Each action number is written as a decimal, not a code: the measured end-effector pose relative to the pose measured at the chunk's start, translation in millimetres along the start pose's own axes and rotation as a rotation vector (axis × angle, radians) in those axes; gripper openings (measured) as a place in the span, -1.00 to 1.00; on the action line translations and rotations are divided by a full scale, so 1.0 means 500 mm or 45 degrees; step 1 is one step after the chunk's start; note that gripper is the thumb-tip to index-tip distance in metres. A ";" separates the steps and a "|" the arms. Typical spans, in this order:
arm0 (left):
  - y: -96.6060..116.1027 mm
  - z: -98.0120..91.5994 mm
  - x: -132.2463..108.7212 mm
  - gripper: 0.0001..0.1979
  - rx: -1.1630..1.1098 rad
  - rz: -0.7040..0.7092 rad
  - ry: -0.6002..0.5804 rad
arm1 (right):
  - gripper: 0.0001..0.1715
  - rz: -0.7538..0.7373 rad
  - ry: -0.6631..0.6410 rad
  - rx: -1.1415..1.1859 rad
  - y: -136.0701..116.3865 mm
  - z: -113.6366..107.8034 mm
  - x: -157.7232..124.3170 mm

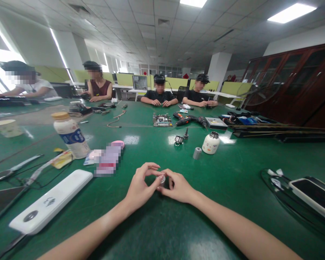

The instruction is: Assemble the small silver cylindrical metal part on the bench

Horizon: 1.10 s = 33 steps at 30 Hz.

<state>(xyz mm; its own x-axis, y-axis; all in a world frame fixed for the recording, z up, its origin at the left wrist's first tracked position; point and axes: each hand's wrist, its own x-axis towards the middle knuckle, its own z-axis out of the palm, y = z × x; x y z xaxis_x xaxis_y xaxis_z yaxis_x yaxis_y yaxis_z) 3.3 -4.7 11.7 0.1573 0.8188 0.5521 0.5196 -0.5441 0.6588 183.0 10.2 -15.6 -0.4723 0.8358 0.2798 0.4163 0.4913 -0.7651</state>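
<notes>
A small round part [162,179], pale and metallic-looking, sits low over the green table, mostly hidden by fingers. My left hand [143,182] has its thumb against the part, with the index finger arched above. From the other side, my right hand [177,186] closes thumb and fingers around it. Beyond my hands stands a cream flask [210,144] with a printed pattern and an uncovered metal mouth. Beside it are a small grey cylinder [197,153], a metal ring-like piece [178,140] and a dark stopper-like piece [186,134].
Left of me lie a white power bank [52,202], a bottle [70,135], a purple packet [109,158] and cables. At right is a phone-like device [315,196]. Farther back are a circuit board [162,120] and power drills [189,119]. Several people sit across the table.
</notes>
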 end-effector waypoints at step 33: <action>-0.085 -0.010 0.021 -0.83 0.174 -0.147 -0.046 | -0.56 0.011 -0.020 -0.035 -0.012 -0.007 -0.002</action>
<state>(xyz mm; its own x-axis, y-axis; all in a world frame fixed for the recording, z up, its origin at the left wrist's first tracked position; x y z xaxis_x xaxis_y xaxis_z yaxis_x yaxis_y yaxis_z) -21.2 26.3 -8.1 0.1186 0.8817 0.4566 0.6452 -0.4180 0.6396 183.7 7.1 -9.0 -0.4808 0.8361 0.2640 0.4411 0.4909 -0.7513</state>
